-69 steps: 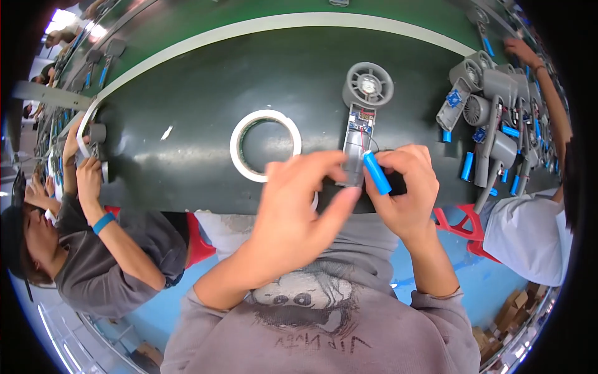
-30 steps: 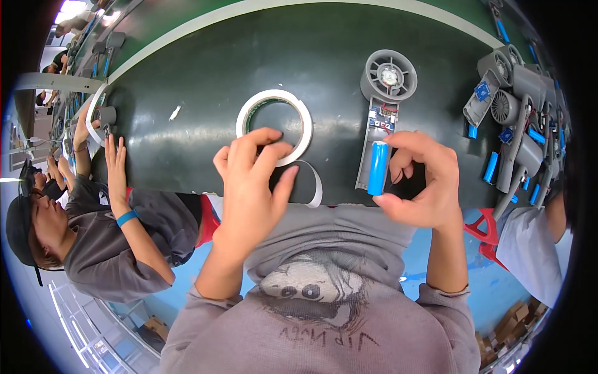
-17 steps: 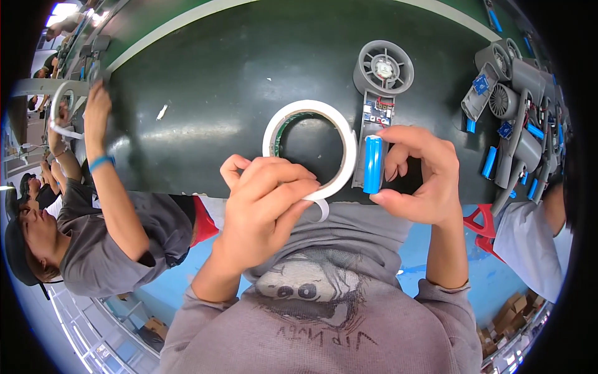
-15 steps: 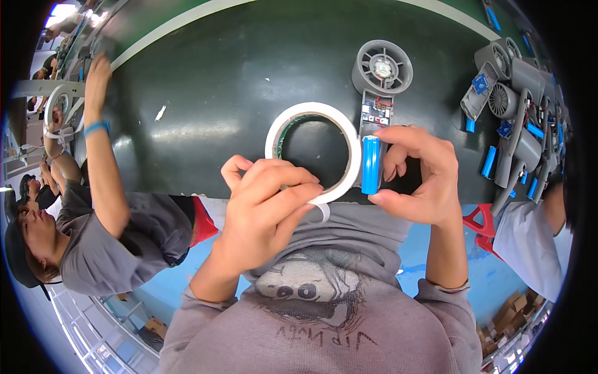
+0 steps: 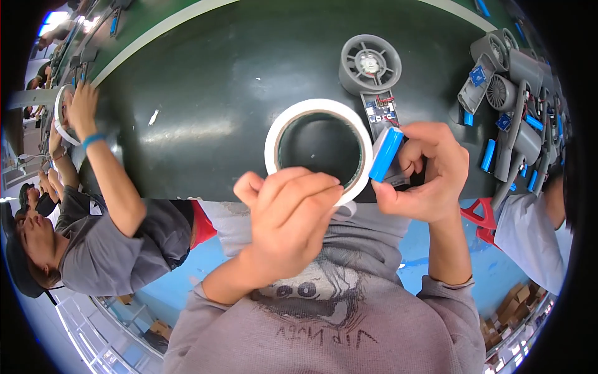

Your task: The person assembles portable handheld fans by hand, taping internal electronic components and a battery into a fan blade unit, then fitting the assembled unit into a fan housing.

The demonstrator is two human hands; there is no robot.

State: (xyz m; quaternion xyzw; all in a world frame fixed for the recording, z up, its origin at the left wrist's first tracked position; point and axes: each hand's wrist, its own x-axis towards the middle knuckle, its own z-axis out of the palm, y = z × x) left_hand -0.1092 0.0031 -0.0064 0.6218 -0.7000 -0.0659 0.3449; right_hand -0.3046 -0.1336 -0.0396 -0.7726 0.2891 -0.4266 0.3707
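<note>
Two hands meet above the counter (image 5: 205,81) edge: the left hand (image 5: 289,215) is clamped on a white tape roll (image 5: 317,148), lifted upright, while the right hand (image 5: 427,174) grips a blue cell (image 5: 385,154) against a grey fan unit (image 5: 370,65).
</note>
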